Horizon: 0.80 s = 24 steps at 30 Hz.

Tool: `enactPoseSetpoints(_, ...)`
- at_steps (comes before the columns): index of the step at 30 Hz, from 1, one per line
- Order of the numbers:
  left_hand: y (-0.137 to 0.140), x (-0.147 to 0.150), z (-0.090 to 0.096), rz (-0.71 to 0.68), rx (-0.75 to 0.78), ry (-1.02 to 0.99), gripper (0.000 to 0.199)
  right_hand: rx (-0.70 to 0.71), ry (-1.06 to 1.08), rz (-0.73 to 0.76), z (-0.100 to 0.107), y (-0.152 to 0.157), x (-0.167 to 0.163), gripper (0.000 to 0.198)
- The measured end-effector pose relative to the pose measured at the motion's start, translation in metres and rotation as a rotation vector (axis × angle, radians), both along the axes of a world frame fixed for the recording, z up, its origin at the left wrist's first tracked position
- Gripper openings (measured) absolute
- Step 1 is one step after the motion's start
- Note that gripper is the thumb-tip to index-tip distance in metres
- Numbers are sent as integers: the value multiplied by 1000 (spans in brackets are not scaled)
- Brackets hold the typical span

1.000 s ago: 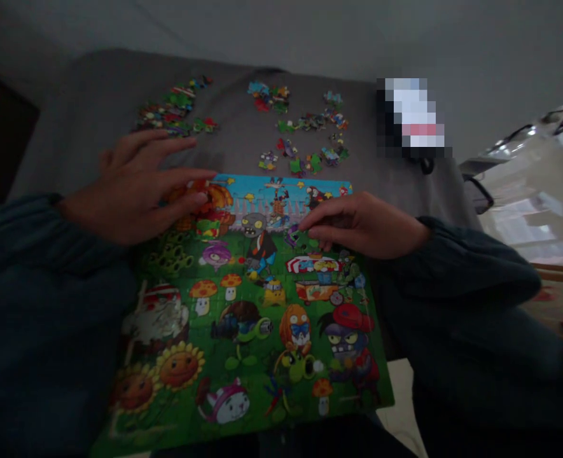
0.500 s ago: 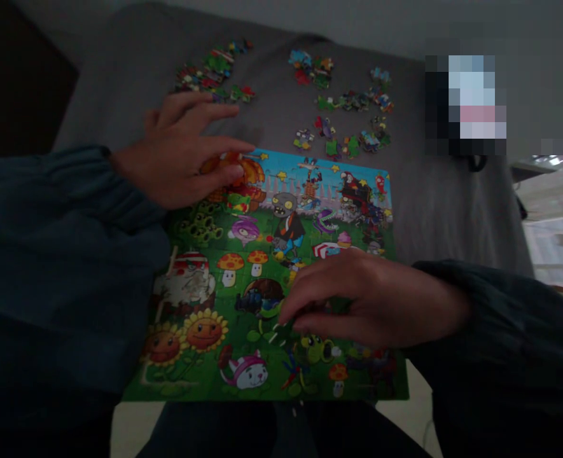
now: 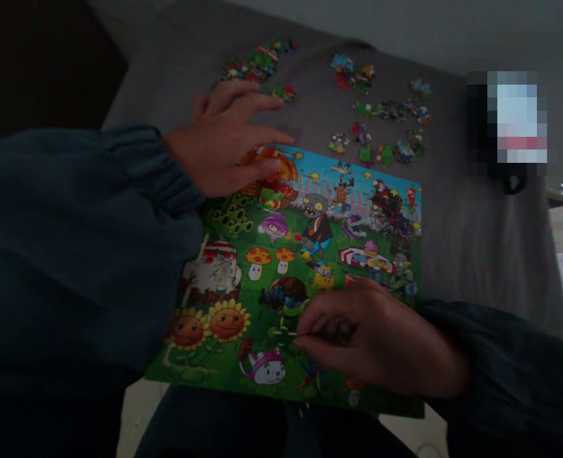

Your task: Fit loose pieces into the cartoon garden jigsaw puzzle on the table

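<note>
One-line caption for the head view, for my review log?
Left hand rests flat on the cartoon jigsaw puzzle; right hand pinches a puzzle piece; loose pieces lie beyond.

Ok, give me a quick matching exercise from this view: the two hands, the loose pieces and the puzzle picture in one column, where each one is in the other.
Things:
1. left hand
2. right hand
3. loose puzzle pieces
4. puzzle picture

Places:
A. scattered on the grey cloth beyond the picture's far edge
B. spread flat on the picture's far left corner
C. lying on the grey cloth, between the sleeves
D. over the picture's near part, fingertips pinching a small piece

Pairs: 1-B, 2-D, 3-A, 4-C
</note>
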<state>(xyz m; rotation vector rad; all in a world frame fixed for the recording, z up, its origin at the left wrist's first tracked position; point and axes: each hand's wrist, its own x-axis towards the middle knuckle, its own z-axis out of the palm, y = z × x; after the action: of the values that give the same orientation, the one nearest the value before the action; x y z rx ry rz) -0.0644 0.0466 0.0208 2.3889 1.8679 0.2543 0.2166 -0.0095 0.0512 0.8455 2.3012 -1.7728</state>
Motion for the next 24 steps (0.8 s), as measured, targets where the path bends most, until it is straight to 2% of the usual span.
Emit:
enactPoseSetpoints(4,0,0,0,-5,-3,12,47,29,-4,-21,-1,-5,1,6)
enactPoseSetpoints(9,0,-1,0,-12,1,14,47,136,48,24,-2,-4,2,13)
enactPoseSetpoints(12,0,-2,-1,-12,7,11,47,299,160,168,-3,0,3,19)
enactPoseSetpoints(15,-1,-2,-3,-13,7,10,48,600,312,384,-5,5,4,19)
enactPoseSetpoints(17,-1,-3,-3,-13,7,8,49,749,353,483,-6,7,4,22)
enactPoseSetpoints(24,0,-3,-2,11,-13,-5,60,842,404,528,-10,10,6,23)
